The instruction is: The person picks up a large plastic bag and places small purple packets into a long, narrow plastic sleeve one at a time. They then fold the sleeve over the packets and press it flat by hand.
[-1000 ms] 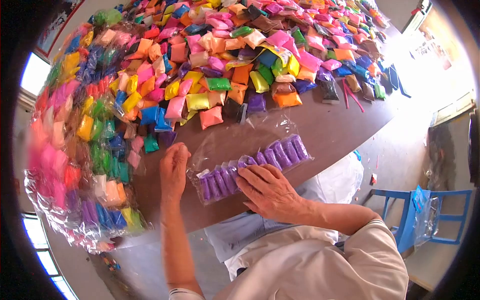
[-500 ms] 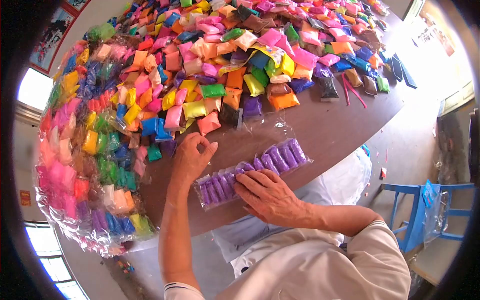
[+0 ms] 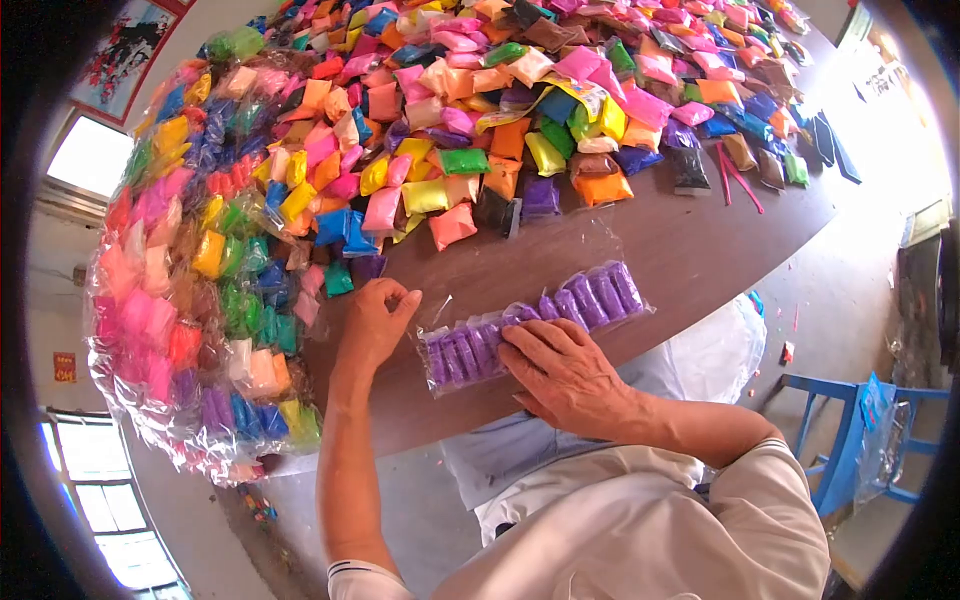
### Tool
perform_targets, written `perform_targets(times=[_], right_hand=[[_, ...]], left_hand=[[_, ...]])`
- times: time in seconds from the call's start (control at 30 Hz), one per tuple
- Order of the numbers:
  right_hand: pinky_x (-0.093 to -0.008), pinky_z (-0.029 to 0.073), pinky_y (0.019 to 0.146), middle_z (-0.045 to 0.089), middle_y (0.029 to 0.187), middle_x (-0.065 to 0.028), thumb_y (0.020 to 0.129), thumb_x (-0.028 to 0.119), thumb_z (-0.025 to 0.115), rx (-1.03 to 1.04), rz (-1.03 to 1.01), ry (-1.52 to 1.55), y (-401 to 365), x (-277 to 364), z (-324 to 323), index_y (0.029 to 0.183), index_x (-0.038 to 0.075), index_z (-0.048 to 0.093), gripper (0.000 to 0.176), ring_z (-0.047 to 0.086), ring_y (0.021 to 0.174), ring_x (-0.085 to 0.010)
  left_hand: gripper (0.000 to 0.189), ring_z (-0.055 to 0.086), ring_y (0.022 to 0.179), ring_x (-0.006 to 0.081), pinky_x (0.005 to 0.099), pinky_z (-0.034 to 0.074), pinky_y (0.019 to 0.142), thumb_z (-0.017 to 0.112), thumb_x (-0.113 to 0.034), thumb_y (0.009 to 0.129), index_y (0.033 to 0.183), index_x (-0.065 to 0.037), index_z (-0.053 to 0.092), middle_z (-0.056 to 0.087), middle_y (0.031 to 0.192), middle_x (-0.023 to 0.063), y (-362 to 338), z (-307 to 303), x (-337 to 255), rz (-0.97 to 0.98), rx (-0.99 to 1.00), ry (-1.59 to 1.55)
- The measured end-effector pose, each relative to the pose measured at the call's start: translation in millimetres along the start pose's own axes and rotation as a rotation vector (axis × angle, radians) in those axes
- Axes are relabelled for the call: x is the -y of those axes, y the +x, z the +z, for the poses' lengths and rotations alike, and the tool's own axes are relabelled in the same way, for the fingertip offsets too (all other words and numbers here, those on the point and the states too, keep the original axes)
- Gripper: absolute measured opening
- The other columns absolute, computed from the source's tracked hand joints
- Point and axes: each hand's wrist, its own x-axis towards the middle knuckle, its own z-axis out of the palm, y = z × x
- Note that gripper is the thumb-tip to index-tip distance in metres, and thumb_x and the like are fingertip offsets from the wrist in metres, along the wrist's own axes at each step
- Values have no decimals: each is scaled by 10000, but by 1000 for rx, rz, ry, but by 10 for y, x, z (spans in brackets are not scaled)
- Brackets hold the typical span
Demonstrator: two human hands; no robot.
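A clear plastic bag (image 3: 478, 385) with a row of several purple packets (image 3: 605, 292) lies slantwise on the brown table. Across the row's middle lies my right hand (image 3: 572, 378), palm down, its outstretched fingers resting on the packets and covering some of them. My left hand (image 3: 378, 325) is raised to the left of the bag, apart from it. Its thumb and forefinger meet in a pinch, and whether anything thin is between them cannot be made out. Just beyond that hand sit a dark purple packet (image 3: 369, 267) and a teal packet (image 3: 338, 278).
A large heap of colourful packets (image 3: 460, 100) covers the far side of the table (image 3: 690, 235). Bagged packets (image 3: 160, 320) are stacked along the left. Pink strips (image 3: 738, 180) lie at the far right. A blue stool (image 3: 840, 440) stands on the floor at right.
The view has shifted, so the scene sits farther right and higher. Relative to the bag, my left hand has drawn away to the left. My right hand stays on the purple packets.
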Motion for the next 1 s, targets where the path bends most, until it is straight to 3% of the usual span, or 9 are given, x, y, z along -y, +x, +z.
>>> perform_targets(times=[0.23, 0.33, 0.43, 0.5, 0.63, 0.73, 0.8, 0.9, 1.0], right_hand=[[-419, 405, 976, 519, 1213, -150, 705, 173, 683, -9, -10, -17, -8, -9, 30, 1147, -25, 575, 496, 488, 1134, -290], [-416, 403, 974, 523, 1213, -152, 697, 176, 689, -7, -11, -21, -7, -18, 38, 1139, -23, 579, 497, 489, 1137, -290], [-419, 403, 974, 513, 1243, -150, 673, 176, 720, 11, -1, 10, -14, -27, 32, 1149, -15, 575, 533, 485, 1153, -291], [-436, 400, 980, 491, 1292, -144, 631, 178, 784, 27, 1, 23, -26, -41, 34, 1188, 2, 560, 626, 476, 1182, -298], [-439, 401, 980, 491, 1298, -146, 636, 182, 780, 34, 20, 38, -27, -37, 18, 1191, 1, 559, 624, 477, 1181, -298], [-427, 404, 973, 505, 1272, -148, 658, 179, 741, 7, 12, 38, -30, -47, 25, 1161, -11, 571, 564, 483, 1166, -292], [-400, 408, 963, 530, 1225, -152, 695, 172, 666, -21, 0, 37, -13, -45, -2, 1108, -34, 591, 467, 496, 1136, -281], [-428, 408, 970, 495, 1289, -142, 649, 187, 778, 4, 13, 29, -44, -60, 55, 1173, 2, 569, 594, 477, 1179, -294], [-425, 407, 971, 495, 1284, -141, 652, 186, 780, -3, 16, 41, -41, -52, 54, 1172, 4, 570, 590, 479, 1173, -295]], left_hand=[[277, 610, 903, 318, 391, 476, 812, 672, -251, 864, 858, 24, 642, 643, 945, 178, -117, 13, 263, -83, -25, -50], [279, 612, 994, 344, 400, 473, 863, 673, -259, 866, 865, 18, 643, 644, 1041, 198, -101, -35, 128, 33, -177, 38], [299, 591, 1101, 337, 397, 439, 961, 654, -292, 884, 899, 6, 652, 639, 1148, 187, -5, -87, -59, 7, -196, 56], [291, 592, 1089, 355, 400, 453, 927, 673, -283, 870, 872, 7, 649, 625, 1144, 216, 68, -75, -190, 73, -212, 49], [298, 596, 1052, 374, 405, 460, 906, 679, -285, 866, 851, 11, 644, 627, 1096, 223, 226, 125, -321, 201, -169, 64], [311, 591, 1032, 380, 418, 459, 894, 671, -296, 872, 848, 12, 636, 619, 1071, 216, 291, 253, -426, 149, -24, -50], [315, 588, 1024, 378, 422, 459, 886, 665, -298, 878, 848, 14, 631, 611, 1066, 210, 305, 363, -425, 185, -76, -36], [303, 586, 1035, 353, 398, 460, 892, 661, -283, 885, 867, 18, 633, 601, 1117, 198, 335, 436, -372, 176, -97, -50], [294, 592, 1015, 335, 381, 470, 872, 663, -271, 885, 878, 22, 637, 599, 1137, 189, 340, 438, -341, 161, -88, -64]])
